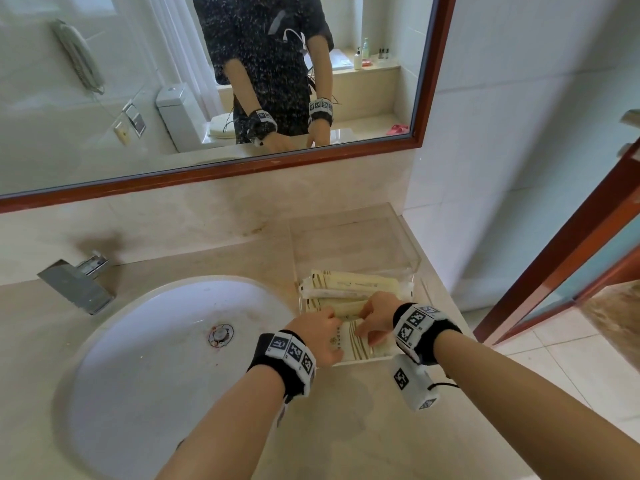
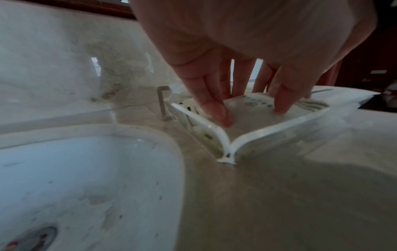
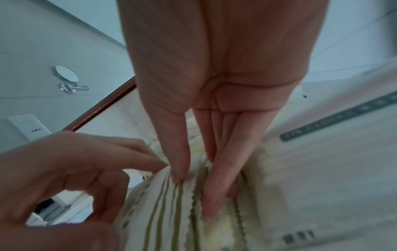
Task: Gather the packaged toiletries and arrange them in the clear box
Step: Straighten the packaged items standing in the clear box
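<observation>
The left hand (image 1: 320,336) reaches into the near left part of the clear box (image 1: 408,252), which stands on the desk (image 1: 363,420) just right of the sink (image 1: 166,348). Its grip is spread, not clenched: in the left wrist view the straight fingers (image 2: 217,108) come down onto the flat striped packet (image 1: 353,344) and press its top, with nothing curled round it. That packet lies at the near end of the box, under both hands.

To the right of that grip, the right hand (image 1: 377,315) meets the same spot from the other side. In the right wrist view its thumb and long fingers (image 3: 217,186) point down, nearly straight and close together, with their tips on the striped packet and on the crinkled seam of a packet beside it; whether they pinch a fold between them or only press cannot be told. Beyond both grips, further in the box, several more cream packets (image 1: 356,285) lie stacked across its width, and the far half of the box shows its bare floor.

The printing on the packets is too blurred to read. Both hands cover the middle of the near packets, so how many lie there is unclear. The box's walls are hard to trace in the wrist views, where only bright edges show. In the mirror (image 1: 242,81) the hands are cut off at its lower frame.
</observation>
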The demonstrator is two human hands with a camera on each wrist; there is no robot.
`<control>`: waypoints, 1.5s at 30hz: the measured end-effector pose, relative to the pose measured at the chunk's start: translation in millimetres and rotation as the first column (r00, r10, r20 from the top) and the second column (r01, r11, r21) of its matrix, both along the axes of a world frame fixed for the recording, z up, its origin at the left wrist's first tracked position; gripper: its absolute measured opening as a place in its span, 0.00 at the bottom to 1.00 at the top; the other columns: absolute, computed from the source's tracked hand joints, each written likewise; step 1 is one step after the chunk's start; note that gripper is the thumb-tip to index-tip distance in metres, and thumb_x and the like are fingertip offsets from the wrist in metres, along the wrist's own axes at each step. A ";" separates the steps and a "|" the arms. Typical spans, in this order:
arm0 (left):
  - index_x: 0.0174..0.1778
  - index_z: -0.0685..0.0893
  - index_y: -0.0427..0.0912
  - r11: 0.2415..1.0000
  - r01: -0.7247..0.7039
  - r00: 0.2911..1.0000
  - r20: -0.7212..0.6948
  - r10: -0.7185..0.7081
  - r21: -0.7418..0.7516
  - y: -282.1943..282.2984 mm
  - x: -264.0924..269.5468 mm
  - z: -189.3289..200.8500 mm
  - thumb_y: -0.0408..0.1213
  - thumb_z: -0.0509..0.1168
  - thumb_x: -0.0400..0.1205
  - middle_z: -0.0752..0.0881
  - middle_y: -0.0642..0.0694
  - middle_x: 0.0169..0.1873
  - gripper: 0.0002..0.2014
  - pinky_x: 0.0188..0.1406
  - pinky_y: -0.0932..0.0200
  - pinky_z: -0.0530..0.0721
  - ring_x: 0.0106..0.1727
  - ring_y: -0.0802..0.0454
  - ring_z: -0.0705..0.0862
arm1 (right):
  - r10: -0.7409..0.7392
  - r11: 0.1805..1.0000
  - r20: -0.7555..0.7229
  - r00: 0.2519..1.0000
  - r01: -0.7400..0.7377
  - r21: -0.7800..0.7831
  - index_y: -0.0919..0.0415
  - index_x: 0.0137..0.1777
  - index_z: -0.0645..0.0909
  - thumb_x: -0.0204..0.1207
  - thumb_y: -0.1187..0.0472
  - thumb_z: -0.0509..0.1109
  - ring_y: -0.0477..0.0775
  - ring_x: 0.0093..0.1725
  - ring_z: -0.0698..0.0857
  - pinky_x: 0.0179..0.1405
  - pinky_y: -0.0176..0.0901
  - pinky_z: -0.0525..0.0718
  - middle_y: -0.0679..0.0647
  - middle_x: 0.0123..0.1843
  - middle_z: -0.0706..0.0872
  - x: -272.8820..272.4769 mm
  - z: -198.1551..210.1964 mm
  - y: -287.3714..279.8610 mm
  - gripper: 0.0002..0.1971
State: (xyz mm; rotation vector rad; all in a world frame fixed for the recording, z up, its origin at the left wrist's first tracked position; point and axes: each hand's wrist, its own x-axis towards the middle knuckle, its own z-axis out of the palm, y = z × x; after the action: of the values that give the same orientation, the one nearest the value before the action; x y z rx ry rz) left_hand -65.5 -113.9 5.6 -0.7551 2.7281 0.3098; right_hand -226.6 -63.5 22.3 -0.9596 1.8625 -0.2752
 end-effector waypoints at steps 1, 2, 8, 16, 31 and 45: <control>0.64 0.78 0.37 1.000 -0.009 1.000 -0.012 0.009 0.014 0.8 -1.9 -1.8 0.50 0.64 0.76 0.77 0.43 0.59 0.25 0.54 0.48 0.84 0.54 0.42 0.82 | 0.016 1.000 -0.013 1.000 -0.016 -0.002 0.72 0.64 0.79 0.70 0.67 0.77 0.56 0.37 0.91 0.43 0.48 0.92 0.68 0.52 0.90 1.5 0.5 -0.2 0.22; 0.64 0.78 0.38 1.000 -0.015 1.000 -0.020 0.015 0.023 0.6 -3.1 -2.9 0.51 0.64 0.76 0.77 0.43 0.59 0.25 0.55 0.48 0.85 0.54 0.42 0.82 | 0.027 1.000 -0.022 0.999 -0.027 -0.007 0.70 0.66 0.78 0.70 0.66 0.77 0.53 0.33 0.89 0.42 0.47 0.92 0.67 0.51 0.90 2.3 0.7 -0.8 0.24; 0.68 0.76 0.43 0.994 -0.093 0.978 -0.194 0.079 -0.064 -15.4 -1.7 12.5 0.45 0.61 0.80 0.76 0.47 0.62 0.21 0.52 0.52 0.85 0.53 0.46 0.82 | -0.071 0.944 -0.271 0.960 -0.023 -0.329 0.59 0.56 0.86 0.76 0.57 0.72 0.51 0.44 0.89 0.47 0.45 0.89 0.55 0.50 0.90 -15.3 12.1 -11.7 0.11; 0.74 0.70 0.51 0.964 -0.060 0.996 -0.077 0.041 -0.258 -40.7 -10.6 15.8 0.46 0.65 0.77 0.66 0.48 0.77 0.27 0.73 0.42 0.67 0.78 0.46 0.65 | 0.305 0.875 -0.517 0.800 -0.449 -0.179 0.51 0.74 0.72 0.70 0.57 0.77 0.57 0.67 0.78 0.67 0.46 0.78 0.50 0.77 0.65 -23.9 -1.3 -28.5 0.31; 0.59 0.77 0.43 0.962 -0.093 0.993 -0.093 0.071 -0.259 -43.2 -20.4 2.7 0.39 0.63 0.80 0.78 0.46 0.61 0.12 0.57 0.54 0.79 0.62 0.46 0.76 | 0.422 0.641 -0.757 0.499 -0.754 -0.139 0.57 0.67 0.75 0.76 0.58 0.67 0.56 0.60 0.76 0.50 0.47 0.80 0.54 0.64 0.76 -26.4 -11.4 -28.1 0.19; 0.72 0.70 0.36 0.956 -0.044 0.999 -0.022 0.040 -0.291 -32.4 -24.4 -2.8 0.35 0.57 0.83 0.73 0.42 0.71 0.20 0.67 0.50 0.76 0.70 0.41 0.70 | 0.322 0.803 -0.677 0.662 -0.569 -0.175 0.59 0.67 0.77 0.74 0.60 0.71 0.60 0.53 0.82 0.52 0.48 0.82 0.56 0.60 0.76 -42.8 -11.4 -25.7 0.21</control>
State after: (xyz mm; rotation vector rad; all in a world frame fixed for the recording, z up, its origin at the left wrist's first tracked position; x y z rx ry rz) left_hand -89.9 -146.2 2.8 -0.8893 2.8101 -0.0832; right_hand -269.4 -89.1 10.9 -1.9472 2.0922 0.0160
